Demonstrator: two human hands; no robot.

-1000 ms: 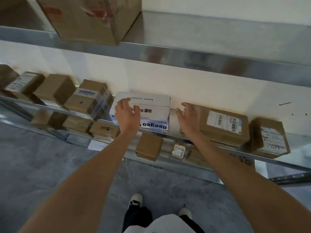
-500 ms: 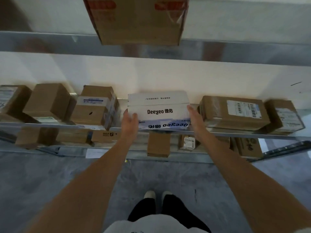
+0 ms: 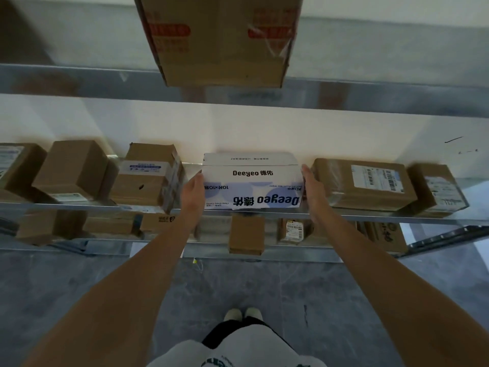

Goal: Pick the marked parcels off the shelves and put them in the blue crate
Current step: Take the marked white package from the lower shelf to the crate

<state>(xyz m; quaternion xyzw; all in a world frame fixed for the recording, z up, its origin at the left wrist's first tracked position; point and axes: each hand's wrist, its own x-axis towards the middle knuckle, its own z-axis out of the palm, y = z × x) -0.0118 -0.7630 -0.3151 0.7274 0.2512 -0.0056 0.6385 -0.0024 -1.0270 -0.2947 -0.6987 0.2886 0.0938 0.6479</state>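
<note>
Head view. White parcel (image 3: pixel 251 181): at the front edge of the middle shelf (image 3: pixel 79 206), long axis along that edge, print upside down. Left hand (image 3: pixel 194 193) and right hand (image 3: pixel 312 190) press its two ends, grip closed on it. Brown box (image 3: pixel 362 185) just right.

the parcel (image 3: pixel 251 181) at the front edge of the silver-grey metal shelf (image 3: pixel 79 206) is white with pale blue blobs and dark lettering. its neighbours are plain brown cardboard boxes (image 3: pixel 71 168) with white labels. the big carton (image 3: pixel 222 41) above carries red print.
</note>
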